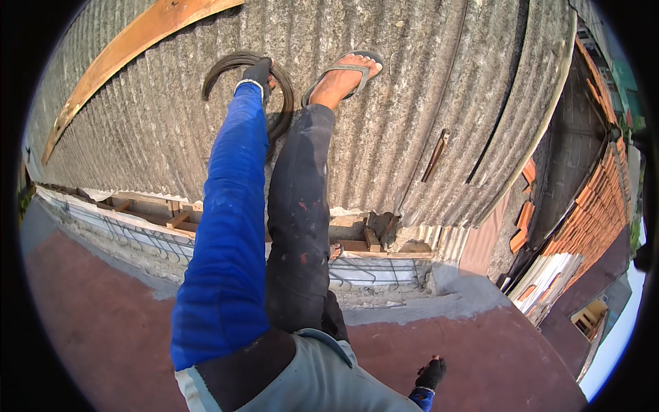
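Note:
My left hand (259, 73), in a black fingerless glove under a blue sleeve, is closed round a coil of dark wire (286, 103). The coil hangs over the corrugated roof sheets (384, 137), left of my sandalled foot (333, 84); my forearm hides part of it. Far lower right, my right hand (431, 374) is held out from my body, also in a black glove. Its fingers look curled in; whatever they may hold cannot be made out. Nearer the roof's right side lies a thin metal hand tool (435, 156), apart from both hands.
A long wooden plank (123, 58) lies at the upper left. Along the roof's near edge run wooden battens (178, 220) and a steel bar frame (374, 275). Below is a reddish flat surface (103, 295). Orange roof tiles (594, 213) and a dark gap stand at the right.

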Available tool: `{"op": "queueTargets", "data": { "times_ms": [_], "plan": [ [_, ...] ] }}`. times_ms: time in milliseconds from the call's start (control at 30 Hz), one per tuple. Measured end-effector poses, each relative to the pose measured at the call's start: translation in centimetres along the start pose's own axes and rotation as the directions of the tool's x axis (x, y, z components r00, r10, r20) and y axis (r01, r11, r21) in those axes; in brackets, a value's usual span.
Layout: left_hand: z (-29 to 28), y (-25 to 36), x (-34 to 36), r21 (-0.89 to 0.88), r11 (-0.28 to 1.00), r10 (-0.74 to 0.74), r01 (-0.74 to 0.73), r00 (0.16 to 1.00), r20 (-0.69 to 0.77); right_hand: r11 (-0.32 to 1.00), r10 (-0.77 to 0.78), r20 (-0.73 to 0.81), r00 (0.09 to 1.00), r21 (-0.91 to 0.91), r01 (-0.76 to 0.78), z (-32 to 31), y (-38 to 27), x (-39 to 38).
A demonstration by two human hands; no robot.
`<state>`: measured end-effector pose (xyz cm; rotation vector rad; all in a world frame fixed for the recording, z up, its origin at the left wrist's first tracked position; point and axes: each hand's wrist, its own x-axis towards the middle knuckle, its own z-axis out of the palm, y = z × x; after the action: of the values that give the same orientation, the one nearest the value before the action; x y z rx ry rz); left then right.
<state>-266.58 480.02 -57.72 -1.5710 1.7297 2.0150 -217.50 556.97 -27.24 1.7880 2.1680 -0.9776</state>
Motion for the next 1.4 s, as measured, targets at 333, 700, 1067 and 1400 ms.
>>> {"op": "queueTargets", "data": {
  "times_ms": [333, 700, 1067, 1400],
  "plan": [
    [-0.6, -2.4, -0.9, -0.146, 0.989, -0.026, 0.021, 0.999, -0.031, 0.998, 0.053, -0.012, 0.999, -0.037, -0.053, -0.6, 2.3, 0.3],
    [-0.4, -5.7, 0.6, -0.095, 0.983, -0.175, 0.157, 0.957, -0.232, 0.992, 0.091, -0.003, 0.996, -0.089, -0.091, 0.0, 1.8, 0.0],
    [-0.9, -7.1, 6.2, 0.691, 0.717, 0.053, 0.092, 0.981, -0.186, 0.983, 0.109, 0.021, 0.994, -0.148, -0.105, 1.2, 0.4, -1.2],
    [-3.8, -11.6, 11.1, 0.53, 0.848, 0.143, -0.017, 0.97, -0.197, 0.984, 0.078, 0.001, 0.997, -0.159, -0.077, 0.9, 0.7, -0.4]
  ]
}}
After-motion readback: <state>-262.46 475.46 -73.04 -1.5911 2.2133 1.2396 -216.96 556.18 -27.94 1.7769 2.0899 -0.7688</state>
